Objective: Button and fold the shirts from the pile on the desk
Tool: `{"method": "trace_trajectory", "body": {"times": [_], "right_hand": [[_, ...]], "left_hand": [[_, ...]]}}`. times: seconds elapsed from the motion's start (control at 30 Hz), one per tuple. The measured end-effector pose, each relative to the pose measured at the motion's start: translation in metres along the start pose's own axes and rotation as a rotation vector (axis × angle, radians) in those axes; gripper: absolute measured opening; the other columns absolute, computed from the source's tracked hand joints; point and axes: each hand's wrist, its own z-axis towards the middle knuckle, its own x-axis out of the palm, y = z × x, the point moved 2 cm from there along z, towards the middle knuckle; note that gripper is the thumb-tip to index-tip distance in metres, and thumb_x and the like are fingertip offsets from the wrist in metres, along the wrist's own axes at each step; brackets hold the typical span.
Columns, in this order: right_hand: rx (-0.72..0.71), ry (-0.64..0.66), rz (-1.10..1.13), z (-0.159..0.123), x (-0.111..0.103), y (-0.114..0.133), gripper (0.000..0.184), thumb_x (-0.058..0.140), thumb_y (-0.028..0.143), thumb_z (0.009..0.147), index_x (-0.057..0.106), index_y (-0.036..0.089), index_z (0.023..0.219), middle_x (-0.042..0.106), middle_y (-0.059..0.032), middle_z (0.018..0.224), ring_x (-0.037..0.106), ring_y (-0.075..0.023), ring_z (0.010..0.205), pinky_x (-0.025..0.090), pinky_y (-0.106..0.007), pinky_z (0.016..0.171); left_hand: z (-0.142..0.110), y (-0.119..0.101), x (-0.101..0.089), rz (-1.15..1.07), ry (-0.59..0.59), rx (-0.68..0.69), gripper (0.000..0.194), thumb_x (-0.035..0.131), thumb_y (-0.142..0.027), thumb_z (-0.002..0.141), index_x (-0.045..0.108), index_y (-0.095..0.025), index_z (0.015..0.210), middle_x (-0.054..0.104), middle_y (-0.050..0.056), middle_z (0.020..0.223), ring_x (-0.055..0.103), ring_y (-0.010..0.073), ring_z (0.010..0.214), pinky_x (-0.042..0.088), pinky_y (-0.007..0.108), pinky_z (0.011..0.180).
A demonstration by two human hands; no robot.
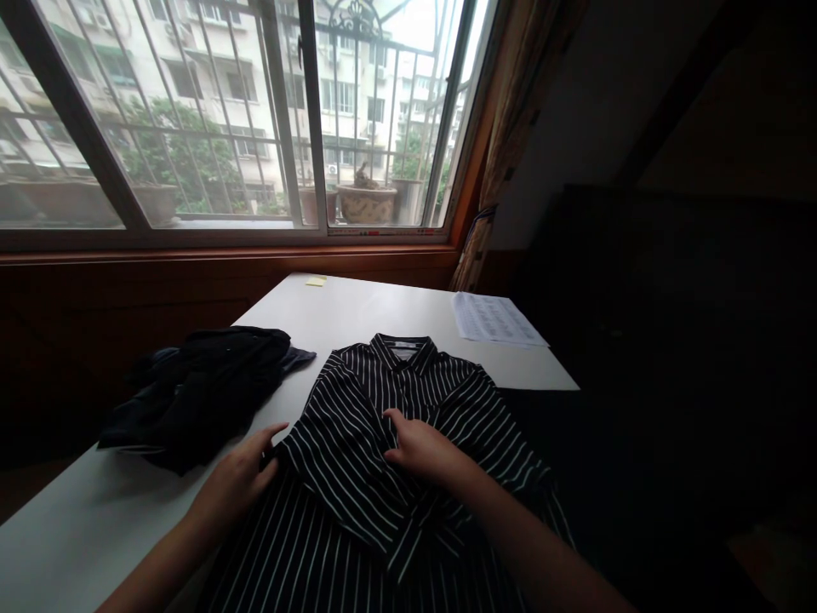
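Striped shirt, laid out collar toward the window, two hands upon it

Item one: a black long-sleeved shirt with thin white stripes (345, 434), front up at the near side of a smooth white table (383, 302). Pointed collar standing; sleeves folded inward, crossing low on the front; cloth softly rumpled. Its lower part runs out of view; past the table's edge at right, what lies beneath is too dark to tell

Left hand (239, 472): at the shirt's left edge, forefinger extended, fingertips touching the cloth; whether it is pinched cannot be told. Right hand (421, 447): open over the middle of the front, thumb and forefinger spread apart

Item two: a loose heap of dark, matte clothing (210, 383), left of the shirt, overlapping the table's left edge. A narrow bare strip separates the two

Item three: thin white printed sheets (498, 319), slightly fanned, at the far right edge. Item four: a small pale-yellow paper note (316, 281), near the far left corner

Open room: a broad bare stretch between collar and far edge, another at the table's near left
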Motion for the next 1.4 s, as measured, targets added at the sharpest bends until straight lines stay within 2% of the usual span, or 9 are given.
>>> {"method": "trace_trajectory", "body": {"times": [0.2,0.37,0.53,0.7,0.83,0.93,1.1,1.23,1.4], "right_hand": [[-0.009,-0.104,0.347,-0.014,-0.005,-0.014,0.036,0.06,0.018,0.087,0.056,0.02,0.122,0.057,0.0037,0.078,0.057,-0.0151,0.072,0.042,-0.025,0.067],[0.039,-0.139,0.425,-0.029,-0.001,-0.019,0.048,0.06,0.016,0.087,0.047,0.02,0.133,0.057,0.0045,0.081,0.059,-0.0149,0.077,0.045,-0.026,0.076],[0.045,-0.104,0.347,-0.035,0.003,-0.016,0.06,0.06,0.015,0.086,0.043,0.021,0.144,0.064,0.0023,0.084,0.064,-0.0166,0.083,0.046,-0.027,0.081],[0.04,-0.1,0.266,-0.033,0.001,-0.01,0.064,0.063,0.018,0.086,0.043,0.022,0.147,0.069,-0.0022,0.093,0.066,-0.0187,0.086,0.047,-0.028,0.08],[0.031,-0.105,0.15,-0.037,0.0,-0.005,0.061,0.068,0.023,0.085,0.051,0.026,0.143,0.071,-0.0052,0.103,0.067,-0.0216,0.093,0.049,-0.03,0.082],[-0.004,-0.118,0.105,-0.034,-0.008,-0.009,0.037,0.064,0.029,0.09,0.066,0.027,0.127,0.074,-0.0045,0.104,0.069,-0.0211,0.093,0.05,-0.029,0.083],[0.116,-0.401,-0.111,0.001,-0.043,-0.049,0.03,0.047,0.025,0.099,0.072,0.018,0.115,0.071,-0.0088,0.118,0.065,-0.0193,0.11,0.045,-0.027,0.099],[0.223,-0.471,-0.204,0.046,-0.057,-0.087,0.043,0.037,0.023,0.102,0.058,0.006,0.135,0.056,-0.0182,0.143,0.05,-0.0239,0.133,0.032,-0.033,0.115],[0.264,-0.412,-0.275,0.084,-0.044,-0.116,0.054,0.042,0.036,0.102,0.046,0.009,0.149,0.036,-0.0145,0.161,0.028,-0.0265,0.15,0.019,-0.04,0.122]], "left_hand": [[-0.004,0.003,-0.002,0.085,-0.005,-0.065,0.046,0.044,-0.031,0.093,0.053,-0.029,0.138,0.071,0.004,0.112,0.07,0.0243,0.097,0.054,0.035,0.084],[-0.009,0.017,-0.001,0.145,0.048,-0.062,0.053,0.038,-0.028,0.095,0.045,-0.026,0.147,0.065,0.008,0.129,0.066,0.0266,0.112,0.052,0.041,0.096],[-0.006,0.015,-0.015,0.197,0.129,0.134,0.068,0.044,-0.013,0.086,0.042,-0.031,0.151,0.058,0.007,0.138,0.058,0.0267,0.124,0.047,0.044,0.107],[0.027,-0.026,-0.028,0.158,0.15,0.374,0.058,0.048,-0.016,0.092,0.048,-0.034,0.147,0.049,0.004,0.15,0.05,0.0266,0.134,0.041,0.048,0.115],[0.082,-0.061,-0.004,0.168,0.153,0.456,0.042,0.045,-0.036,0.102,0.055,-0.027,0.142,0.056,0.006,0.145,0.053,0.0245,0.133,0.043,0.045,0.114],[0.131,-0.076,0.026,0.272,0.158,0.46,0.044,0.041,-0.038,0.103,0.057,-0.019,0.139,0.057,0.01,0.144,0.054,0.0239,0.132,0.043,0.039,0.114],[0.198,-0.08,0.069,0.361,0.115,0.396,0.044,0.038,-0.033,0.104,0.057,-0.012,0.138,0.055,0.015,0.146,0.047,0.0249,0.139,0.034,0.038,0.119],[0.222,-0.073,0.09,0.388,0.069,0.298,0.048,0.038,-0.036,0.103,0.049,-0.016,0.145,0.038,0.014,0.159,0.03,0.0302,0.149,0.024,0.052,0.121],[0.228,-0.058,0.092,0.402,0.078,0.237,0.056,0.032,-0.047,0.104,0.034,-0.025,0.155,0.026,0.008,0.165,0.019,0.0274,0.154,0.016,0.057,0.122]]}}
